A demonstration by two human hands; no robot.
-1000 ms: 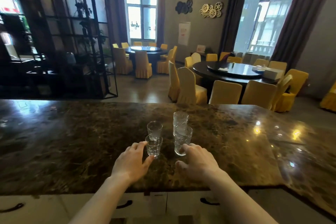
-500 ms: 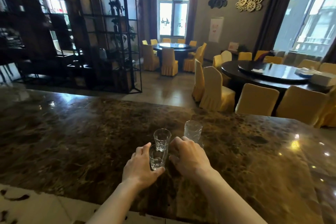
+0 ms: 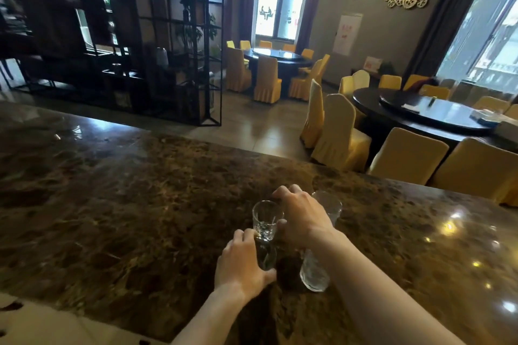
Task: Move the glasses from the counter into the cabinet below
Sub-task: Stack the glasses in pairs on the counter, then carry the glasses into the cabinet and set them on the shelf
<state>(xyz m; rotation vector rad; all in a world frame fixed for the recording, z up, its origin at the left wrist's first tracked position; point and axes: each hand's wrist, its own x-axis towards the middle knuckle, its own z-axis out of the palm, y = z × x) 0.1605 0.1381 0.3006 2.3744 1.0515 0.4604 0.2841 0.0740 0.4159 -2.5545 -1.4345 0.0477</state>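
Currently four glasses cluster near the right-centre of the worktop (image 3: 126, 204), closer to its near edge than its far edge. Left hand (image 3: 242, 263) curls round a short glass (image 3: 266, 255). Right hand (image 3: 301, 216) reaches over the cluster, fingers bent by the rim of a second short glass (image 3: 266, 220); can't tell if it actually grips it. Tall glass (image 3: 314, 272) stands under the right forearm, just beside the left-hand glass. Another tall glass (image 3: 329, 204) sits behind the right hand, partly hidden. Wide bare marble runs left of the cluster, less to the right. Pale cabinet front (image 3: 56, 325) shows below the near edge, bottom left. Yellow chairs (image 3: 339, 131) and a round table (image 3: 431, 115) stand beyond the far edge.
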